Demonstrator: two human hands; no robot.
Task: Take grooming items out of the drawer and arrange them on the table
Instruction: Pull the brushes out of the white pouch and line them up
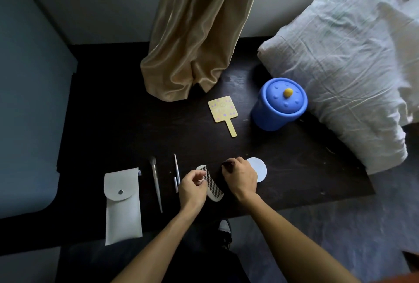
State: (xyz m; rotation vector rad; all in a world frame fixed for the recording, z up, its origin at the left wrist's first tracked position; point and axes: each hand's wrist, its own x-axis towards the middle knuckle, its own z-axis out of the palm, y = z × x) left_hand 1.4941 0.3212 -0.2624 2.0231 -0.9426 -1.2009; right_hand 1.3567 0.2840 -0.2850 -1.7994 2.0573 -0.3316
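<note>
The left hand (pixel 192 186) is shown with fingers curled at the spine of the comb (pixel 212 184); whether the comb is pinched or merely touched cannot be told. The right hand (pixel 240 176) is closed round a small dark item (pixel 227 164), whose kind is lost against the dark table (pixel 113 112).

Trouble is judged likeliest in the narrow gap where the dark item appears bound: a careless set-down could knock the comb or the white round disc (pixel 260 169) out of line. The comb could likewise be nudged into the thin stick (pixel 176 170) by the left hand's knuckles. The white pouch (pixel 122 205), which seems to hang over the near edge, could be swept off by a forearm.

Along the near edge, the pouch, the makeup brush (pixel 156 185) and the thin stick are laid out left of the left hand. The comb lies tilted between the two hands. The dark item is held at the right hand's far side, and the disc lies just beside that hand, partly hidden by it. No drawer is in view.
</note>
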